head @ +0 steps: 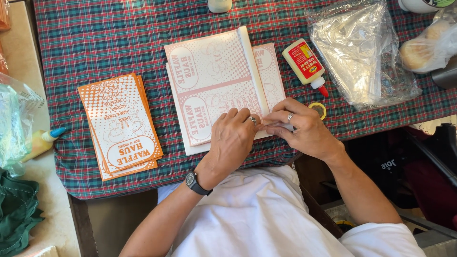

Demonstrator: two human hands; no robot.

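We press down on the paper bag sheet [214,88] that lies flat in the middle of the worktop [95,43]. Our left hand [233,138] rests on its near right corner, fingers [238,115] bent and flat on the paper. Our right hand [304,131] sits just beside it, fingers nearly closed, pinching the edge of the folded strip [252,66]. We think both hands are touching here.

To do this well, we think we should hold the sheet still with the left hand and rub the fold firmly, keeping the edges lined up.

The sheet is long from near us to far from us, leaning a little to one side. The folded strip runs the same way, along the right side.

A stack of orange printed sheets [121,126] lies well apart to the left. A glue bottle [304,62] lies near on the right, with a roll of tape [318,109] just beside our right hand. A clear plastic bag [362,52] is farther right.
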